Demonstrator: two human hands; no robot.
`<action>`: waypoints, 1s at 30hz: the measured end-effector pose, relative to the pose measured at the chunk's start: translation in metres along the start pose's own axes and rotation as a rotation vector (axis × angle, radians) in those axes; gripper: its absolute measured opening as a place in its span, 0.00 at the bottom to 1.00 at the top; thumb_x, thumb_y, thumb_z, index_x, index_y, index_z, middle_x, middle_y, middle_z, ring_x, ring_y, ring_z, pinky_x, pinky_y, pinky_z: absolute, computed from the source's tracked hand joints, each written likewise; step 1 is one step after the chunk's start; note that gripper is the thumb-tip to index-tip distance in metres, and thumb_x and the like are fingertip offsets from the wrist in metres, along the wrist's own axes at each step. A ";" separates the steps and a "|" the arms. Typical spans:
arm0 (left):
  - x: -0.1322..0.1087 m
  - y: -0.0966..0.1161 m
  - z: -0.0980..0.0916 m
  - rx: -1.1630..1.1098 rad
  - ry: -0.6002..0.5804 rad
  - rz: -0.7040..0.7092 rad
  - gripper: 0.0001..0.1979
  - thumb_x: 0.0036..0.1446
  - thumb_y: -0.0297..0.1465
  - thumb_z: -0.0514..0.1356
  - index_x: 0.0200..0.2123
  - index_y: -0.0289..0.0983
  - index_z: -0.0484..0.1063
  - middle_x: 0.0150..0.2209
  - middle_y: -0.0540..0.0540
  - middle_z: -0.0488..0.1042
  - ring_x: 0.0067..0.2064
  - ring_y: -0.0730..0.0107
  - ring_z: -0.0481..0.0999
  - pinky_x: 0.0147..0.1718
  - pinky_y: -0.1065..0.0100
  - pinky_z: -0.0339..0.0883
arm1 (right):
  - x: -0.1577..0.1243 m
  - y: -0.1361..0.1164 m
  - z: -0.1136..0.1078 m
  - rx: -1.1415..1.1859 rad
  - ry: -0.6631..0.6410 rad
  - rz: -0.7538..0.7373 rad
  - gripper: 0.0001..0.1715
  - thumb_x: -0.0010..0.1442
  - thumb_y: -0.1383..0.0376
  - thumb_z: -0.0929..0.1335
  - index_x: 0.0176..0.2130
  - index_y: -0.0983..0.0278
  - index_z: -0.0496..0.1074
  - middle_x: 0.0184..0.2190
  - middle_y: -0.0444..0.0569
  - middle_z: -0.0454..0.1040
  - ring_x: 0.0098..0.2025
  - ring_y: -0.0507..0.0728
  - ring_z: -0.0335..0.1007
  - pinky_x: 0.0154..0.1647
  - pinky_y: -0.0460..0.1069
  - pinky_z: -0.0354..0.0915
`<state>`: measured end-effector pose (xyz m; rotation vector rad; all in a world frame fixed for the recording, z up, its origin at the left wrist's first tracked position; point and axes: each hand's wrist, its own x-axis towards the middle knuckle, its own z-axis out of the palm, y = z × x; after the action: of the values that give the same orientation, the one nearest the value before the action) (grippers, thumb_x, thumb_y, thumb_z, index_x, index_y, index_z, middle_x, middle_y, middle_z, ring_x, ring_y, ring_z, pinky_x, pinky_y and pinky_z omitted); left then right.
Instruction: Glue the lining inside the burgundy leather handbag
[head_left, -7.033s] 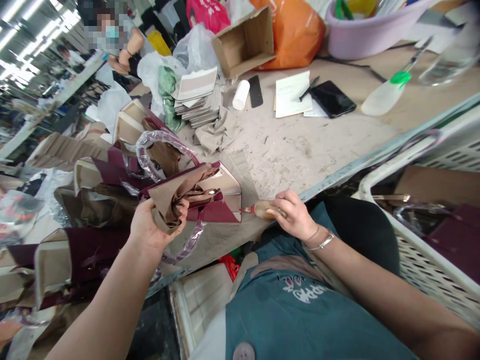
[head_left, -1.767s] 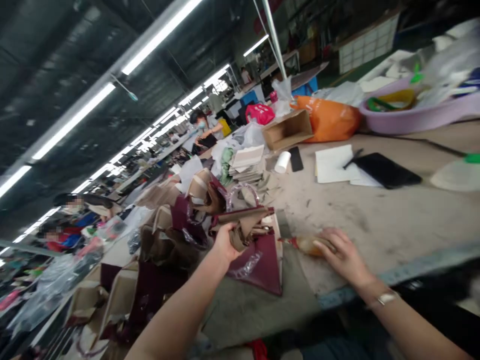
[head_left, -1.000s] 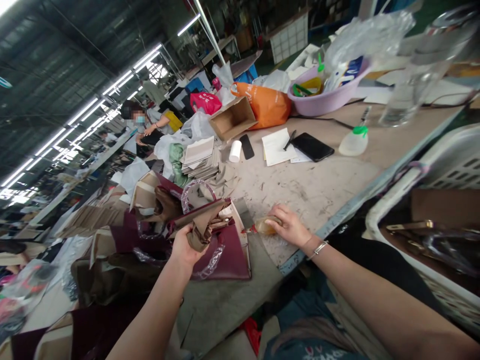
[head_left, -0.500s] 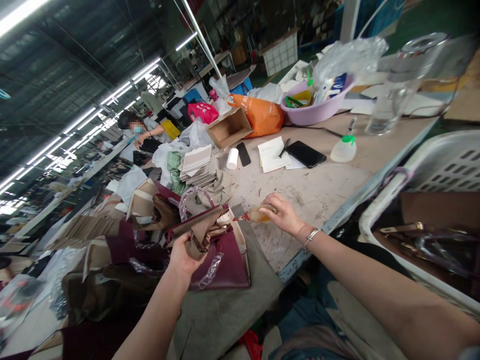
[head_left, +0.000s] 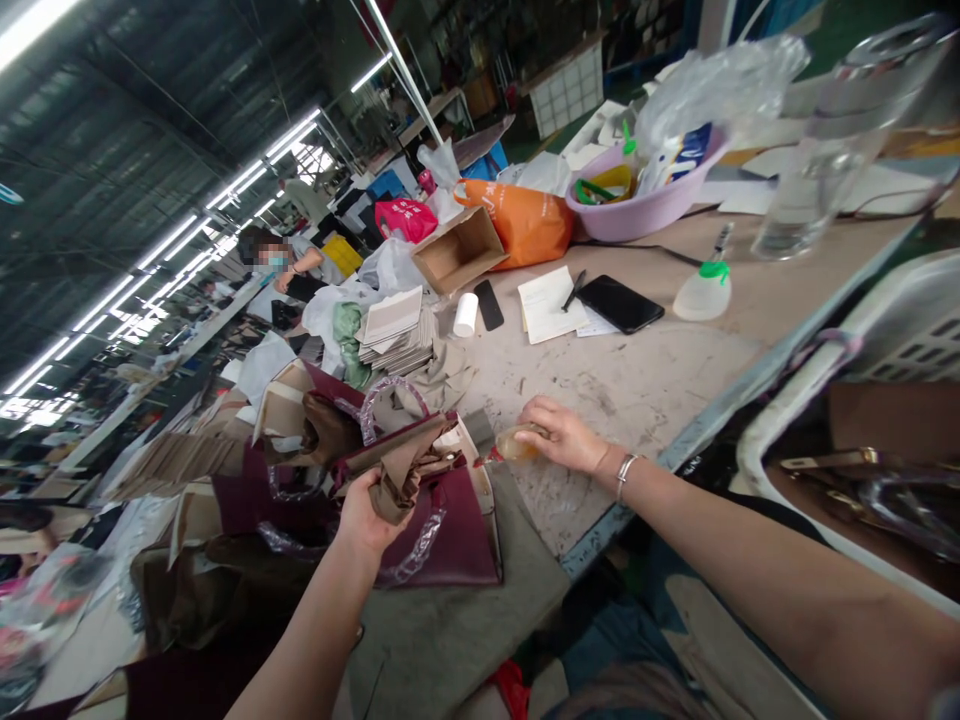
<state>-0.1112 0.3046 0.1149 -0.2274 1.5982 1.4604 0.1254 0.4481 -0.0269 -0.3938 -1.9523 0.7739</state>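
A maroon and beige handbag (head_left: pixel 450 520) stands on the worn table (head_left: pixel 637 385) with brown paper stuffing (head_left: pixel 401 465) bunched at its open top. My left hand (head_left: pixel 364 515) is closed on that stuffing and the bag's flap. My right hand (head_left: pixel 562 438) lies just right of the bag, fingers wrapped round a small amber squeeze bottle with a red nozzle (head_left: pixel 506 445) pointing at the bag's edge. A plastic-wrapped handle (head_left: pixel 386 395) arches behind the bag.
Several more maroon bags (head_left: pixel 247 480) crowd the left. Farther back lie stacked card pieces (head_left: pixel 394 330), an open carton (head_left: pixel 457 250), an orange bag (head_left: pixel 525 220), a phone (head_left: pixel 619 303), a notepad (head_left: pixel 544 305), a lilac basin (head_left: pixel 637 205). A white crate (head_left: pixel 885 340) stands right. A masked person (head_left: pixel 274 262) works beyond.
The view has tipped slightly; my right hand with the bottle has settled lower onto the table beside the bag. My left hand keeps its hold on the stuffing.
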 end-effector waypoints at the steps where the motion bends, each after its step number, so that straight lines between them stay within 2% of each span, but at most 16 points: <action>1: 0.001 0.000 0.000 0.005 -0.001 -0.002 0.14 0.59 0.28 0.49 0.44 0.30 0.69 0.22 0.40 0.75 0.19 0.61 0.75 0.15 0.68 0.70 | 0.002 0.000 0.001 -0.007 0.028 -0.001 0.10 0.64 0.58 0.63 0.36 0.62 0.68 0.33 0.50 0.67 0.38 0.57 0.65 0.40 0.53 0.67; 4: 0.003 0.001 -0.002 0.029 -0.015 -0.008 0.13 0.60 0.28 0.48 0.42 0.30 0.69 0.22 0.39 0.75 0.19 0.62 0.75 0.15 0.68 0.70 | 0.010 -0.004 0.002 -0.048 0.087 -0.016 0.08 0.64 0.60 0.64 0.36 0.61 0.68 0.34 0.51 0.67 0.39 0.57 0.65 0.40 0.54 0.66; 10: 0.004 0.001 0.001 0.024 0.009 -0.004 0.14 0.59 0.28 0.49 0.45 0.29 0.68 0.23 0.41 0.75 0.20 0.62 0.75 0.15 0.68 0.70 | 0.017 -0.010 -0.008 -0.089 0.102 -0.062 0.07 0.63 0.61 0.64 0.37 0.61 0.69 0.35 0.51 0.67 0.40 0.57 0.63 0.41 0.54 0.65; 14: 0.008 0.002 0.000 -0.001 0.003 -0.019 0.16 0.58 0.27 0.50 0.48 0.29 0.67 0.23 0.41 0.75 0.21 0.62 0.76 0.15 0.68 0.70 | 0.014 -0.006 -0.013 -0.075 0.053 -0.044 0.08 0.64 0.60 0.64 0.35 0.61 0.68 0.33 0.50 0.66 0.38 0.56 0.63 0.39 0.52 0.65; 20: 0.010 0.002 -0.003 0.000 -0.007 -0.041 0.16 0.57 0.28 0.50 0.47 0.28 0.68 0.24 0.39 0.75 0.20 0.61 0.76 0.15 0.68 0.70 | 0.008 -0.004 -0.007 -0.042 -0.042 -0.053 0.09 0.64 0.60 0.63 0.35 0.62 0.68 0.32 0.49 0.65 0.38 0.56 0.63 0.39 0.52 0.65; 26: 0.006 0.002 0.000 0.014 0.005 -0.039 0.14 0.59 0.28 0.49 0.45 0.29 0.68 0.23 0.40 0.75 0.20 0.61 0.75 0.15 0.67 0.70 | 0.014 0.002 -0.006 -0.016 0.205 0.006 0.06 0.63 0.61 0.65 0.34 0.62 0.67 0.32 0.49 0.66 0.37 0.56 0.64 0.39 0.52 0.64; 28: 0.006 0.002 0.001 0.012 0.010 -0.025 0.13 0.60 0.28 0.48 0.43 0.29 0.68 0.23 0.40 0.75 0.20 0.61 0.76 0.15 0.67 0.70 | 0.014 0.005 -0.006 0.000 0.190 0.007 0.07 0.62 0.61 0.66 0.34 0.62 0.68 0.31 0.49 0.67 0.36 0.56 0.64 0.38 0.52 0.64; 30: 0.006 0.001 0.001 0.010 0.020 -0.002 0.12 0.60 0.28 0.48 0.41 0.29 0.69 0.23 0.40 0.75 0.21 0.61 0.76 0.16 0.68 0.71 | 0.011 0.007 -0.005 0.032 0.112 0.003 0.08 0.62 0.60 0.66 0.34 0.62 0.68 0.31 0.49 0.67 0.36 0.56 0.65 0.37 0.51 0.64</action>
<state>-0.1147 0.3085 0.1120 -0.2383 1.6201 1.4523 0.1245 0.4614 -0.0222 -0.4124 -1.8329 0.7677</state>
